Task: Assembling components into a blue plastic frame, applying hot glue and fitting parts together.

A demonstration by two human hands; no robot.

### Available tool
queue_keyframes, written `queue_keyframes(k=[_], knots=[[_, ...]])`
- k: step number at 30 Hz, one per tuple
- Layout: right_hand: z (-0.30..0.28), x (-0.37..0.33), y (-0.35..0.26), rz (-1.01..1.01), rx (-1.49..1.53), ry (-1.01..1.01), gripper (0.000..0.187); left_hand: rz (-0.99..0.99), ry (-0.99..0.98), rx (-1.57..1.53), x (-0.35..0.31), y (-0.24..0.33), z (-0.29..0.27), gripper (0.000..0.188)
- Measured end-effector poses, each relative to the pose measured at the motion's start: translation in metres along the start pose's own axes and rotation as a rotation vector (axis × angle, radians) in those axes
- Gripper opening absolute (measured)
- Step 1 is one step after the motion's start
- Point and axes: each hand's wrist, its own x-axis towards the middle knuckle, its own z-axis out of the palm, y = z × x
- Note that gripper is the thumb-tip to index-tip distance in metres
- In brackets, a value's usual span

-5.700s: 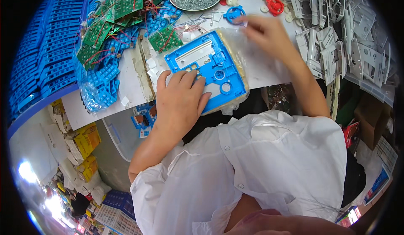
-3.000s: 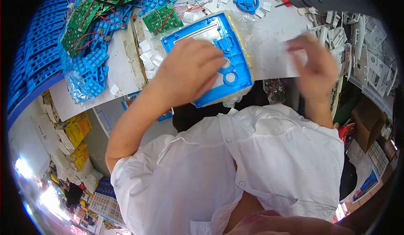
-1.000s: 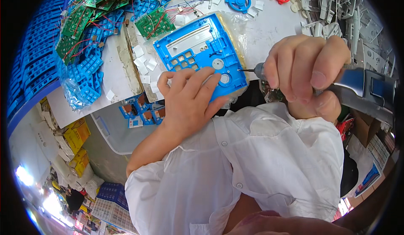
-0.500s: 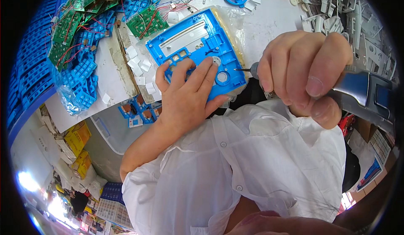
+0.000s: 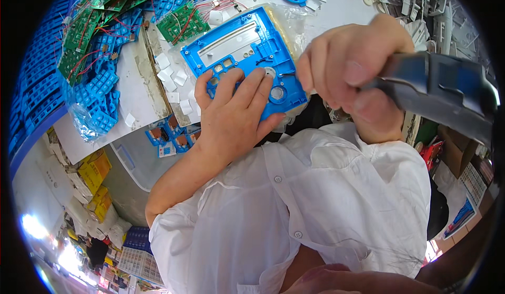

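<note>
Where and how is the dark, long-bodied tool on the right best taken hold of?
Probably around the front of its barrel, coming from the person's near side and wrapping it crosswise. The dark tool is long and points roughly sideways toward the blue casing, which suits such a wrap. The right hand closes around that front part; the tip is hard to make out.

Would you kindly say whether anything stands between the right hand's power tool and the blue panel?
Nothing visible does: from the right hand, the bit of the power tool reaches over the blue panel; the left hand lies farther left on it.
</note>
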Motion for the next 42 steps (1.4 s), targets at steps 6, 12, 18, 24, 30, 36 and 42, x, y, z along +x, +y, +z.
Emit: queue_keyframes(k=[6,12,18,24,30,36,42], knots=[[0.009,-0.007,0.018,0.089,-0.089,0.068,0.029,0.009,0.051,-0.056,0.0,-0.004,0.004,0.053],[0.005,-0.007,0.02,0.106,-0.272,-0.041,0.022,0.008,0.083,-0.079,0.002,-0.005,0.003,0.046],[0.008,-0.004,0.035,-0.024,-0.309,-0.19,0.014,-0.003,0.102,-0.093,0.003,-0.005,0.006,0.04],[0.008,-0.002,0.045,-0.025,-0.308,-0.183,0.02,0.007,0.062,-0.114,0.003,-0.003,0.003,0.04],[-0.027,0.014,0.003,-0.072,-0.001,-0.041,0.034,-0.016,0.067,-0.198,-0.018,-0.023,-0.025,0.051],[-0.04,0.04,-0.038,-0.239,-0.438,0.355,0.039,-0.365,0.411,-0.159,-0.056,-0.056,-0.017,0.026],[-0.041,0.013,-0.041,-0.291,-0.786,0.634,0.053,-0.45,0.444,-0.221,-0.065,-0.063,-0.028,0.013]])
